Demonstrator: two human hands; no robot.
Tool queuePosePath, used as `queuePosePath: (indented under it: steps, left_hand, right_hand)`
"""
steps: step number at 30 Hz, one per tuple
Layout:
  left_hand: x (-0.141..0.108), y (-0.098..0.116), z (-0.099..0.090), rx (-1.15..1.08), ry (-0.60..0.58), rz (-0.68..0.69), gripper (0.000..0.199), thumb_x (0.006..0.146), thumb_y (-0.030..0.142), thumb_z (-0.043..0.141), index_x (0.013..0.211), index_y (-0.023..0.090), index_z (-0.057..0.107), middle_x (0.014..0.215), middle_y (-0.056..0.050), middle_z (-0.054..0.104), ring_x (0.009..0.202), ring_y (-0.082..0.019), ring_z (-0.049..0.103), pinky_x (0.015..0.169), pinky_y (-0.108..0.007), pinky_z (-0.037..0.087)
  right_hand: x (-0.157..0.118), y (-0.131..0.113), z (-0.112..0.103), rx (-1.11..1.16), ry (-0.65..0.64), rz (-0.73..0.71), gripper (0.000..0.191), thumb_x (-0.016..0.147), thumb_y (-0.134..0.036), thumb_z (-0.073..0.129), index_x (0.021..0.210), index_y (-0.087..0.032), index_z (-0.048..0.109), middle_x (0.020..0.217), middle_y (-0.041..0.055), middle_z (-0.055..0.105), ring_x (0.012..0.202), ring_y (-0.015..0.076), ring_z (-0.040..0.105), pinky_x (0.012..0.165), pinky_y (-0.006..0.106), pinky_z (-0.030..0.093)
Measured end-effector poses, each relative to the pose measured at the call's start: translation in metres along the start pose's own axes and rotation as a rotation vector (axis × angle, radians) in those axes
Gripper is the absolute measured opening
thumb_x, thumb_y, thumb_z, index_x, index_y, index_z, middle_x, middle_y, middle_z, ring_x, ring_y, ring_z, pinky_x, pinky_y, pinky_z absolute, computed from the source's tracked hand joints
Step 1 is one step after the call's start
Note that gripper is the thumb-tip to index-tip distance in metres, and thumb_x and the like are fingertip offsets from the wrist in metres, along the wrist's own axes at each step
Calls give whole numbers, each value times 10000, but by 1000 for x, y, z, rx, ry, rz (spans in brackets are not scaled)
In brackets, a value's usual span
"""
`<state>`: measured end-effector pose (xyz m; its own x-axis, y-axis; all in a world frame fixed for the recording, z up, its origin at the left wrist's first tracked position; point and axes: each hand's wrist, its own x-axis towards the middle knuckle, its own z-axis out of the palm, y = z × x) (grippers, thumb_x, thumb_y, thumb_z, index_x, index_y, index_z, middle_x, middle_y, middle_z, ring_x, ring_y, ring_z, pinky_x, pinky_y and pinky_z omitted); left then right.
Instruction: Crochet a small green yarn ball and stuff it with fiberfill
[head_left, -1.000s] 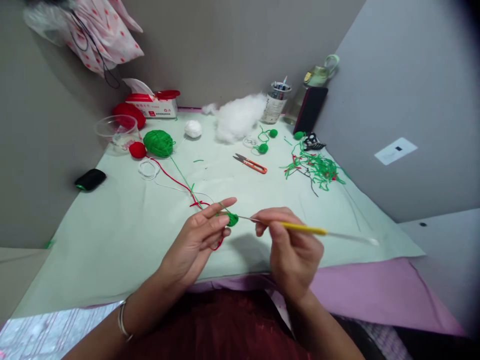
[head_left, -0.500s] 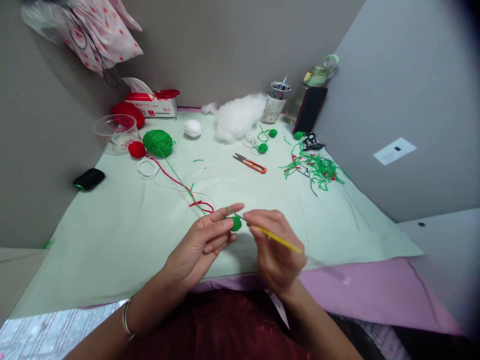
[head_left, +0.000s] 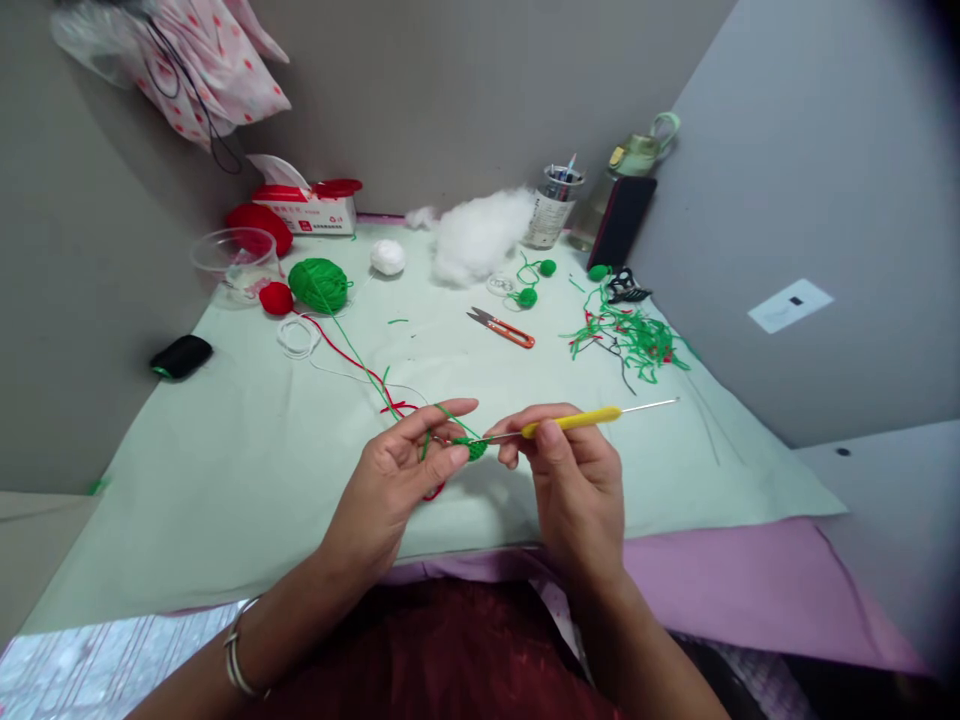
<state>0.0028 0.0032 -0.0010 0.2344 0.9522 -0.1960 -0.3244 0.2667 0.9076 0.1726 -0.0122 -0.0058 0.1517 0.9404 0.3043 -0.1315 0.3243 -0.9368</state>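
Note:
Between thumb and fingers, my left hand [head_left: 390,480] pinches a small green crochet piece [head_left: 476,450]. Green yarn [head_left: 364,365] passes over its raised index finger and leads back to a green yarn ball [head_left: 319,285]. My right hand [head_left: 577,480] is closed around a crochet hook [head_left: 574,420] with a yellow handle and a metal tip at each end. One tip meets the top edge of the green piece; the other points right. Red yarn [head_left: 360,370] runs beneath my left hand, and a bit of it shows below the fingers.
Orange-handled thread snips [head_left: 501,328] lie mid-table. Behind them are white stuffing [head_left: 480,240], a white yarn ball [head_left: 388,258] and small green balls [head_left: 528,298]. Green yarn scraps [head_left: 637,340] lie right, near a phone [head_left: 622,222] and bottle [head_left: 636,152]. A black case [head_left: 181,357] is at left.
My right hand has rolled over, swinging the hook from slanting down toward me to nearly level, pointing right. My left fingers have shifted on the green piece, and red yarn now shows below them.

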Motion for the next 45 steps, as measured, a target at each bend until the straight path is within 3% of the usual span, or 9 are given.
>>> queuePosePath:
  steps: [3, 7, 10, 15, 21, 25, 29, 35, 45]
  left_hand:
    - [-1, 0, 1, 34, 30, 36, 348, 820, 297, 878, 1165, 311, 835, 850, 18, 625, 659, -105, 439, 636, -255, 379]
    - [-4, -4, 5, 67, 104, 113, 396, 809, 238, 883, 1195, 280, 809, 819, 34, 646, 631, -91, 448, 658, -245, 411]
    - [-4, -6, 8, -62, 59, 42, 530, 771, 235, 909, 1280, 249, 763, 770, 38, 658, 660, -109, 515, 688, -243, 441]
    - [0, -3, 10, -265, -30, -149, 515, 753, 260, 925, 1243, 197, 779, 816, 4, 703, 755, -127, 583, 752, -248, 450]
    - [-1, -3, 6, -151, 57, -55, 421, 781, 271, 909, 1190, 269, 806, 862, 16, 688, 751, -121, 545, 715, -251, 412]
    - [0, -1, 3, -107, 86, -20, 370, 784, 285, 898, 1144, 256, 819, 862, 5, 673, 795, -144, 551, 741, -267, 413]
    - [1, 1, 2, -91, 53, -33, 337, 782, 299, 894, 1113, 263, 835, 879, 0, 668, 830, -150, 548, 763, -268, 416]
    - [1, 1, 0, -48, 20, -12, 323, 806, 329, 888, 1122, 292, 839, 915, -10, 688, 752, -133, 508, 666, -259, 380]
    - [0, 1, 0, 11, 51, 39, 256, 818, 309, 874, 1073, 292, 851, 877, -11, 703, 771, -145, 552, 680, -261, 423]
  right_hand:
    - [-5, -5, 2, -209, 6, -125, 220, 1087, -247, 545, 1037, -229, 759, 932, 40, 787, 745, 154, 714, 689, 301, 605]
    - [-13, 2, 5, -536, -103, -496, 297, 1048, -136, 557, 1261, -265, 720, 1006, 66, 800, 868, 206, 752, 761, 355, 634]
    - [-16, 13, 6, -716, -118, -642, 405, 1009, -119, 622, 1370, -289, 690, 1071, 94, 794, 928, 234, 760, 773, 375, 648]
    - [-11, 16, 5, -624, -69, -569, 380, 1008, -91, 620, 1304, -307, 721, 1060, 75, 787, 913, 209, 758, 735, 344, 643]
    - [-10, 4, 3, -431, -117, -412, 283, 1060, -124, 543, 1222, -262, 730, 1055, 70, 811, 947, 209, 767, 811, 393, 646]
    - [-12, -4, 3, -365, -83, -309, 264, 1082, -197, 536, 1222, -282, 743, 1029, 43, 819, 854, 193, 780, 777, 385, 659]
    - [-10, -6, 3, -267, -35, -198, 246, 1093, -254, 536, 1138, -258, 777, 986, 45, 818, 756, 169, 771, 731, 354, 654]
    - [-2, 4, 1, 89, -44, -27, 201, 1100, -311, 534, 1057, -233, 715, 1007, 45, 840, 718, 159, 775, 700, 331, 651]
    - [-2, 1, -3, -37, -79, -91, 235, 1103, -256, 522, 1082, -256, 755, 1016, 29, 808, 771, 149, 761, 751, 322, 637]
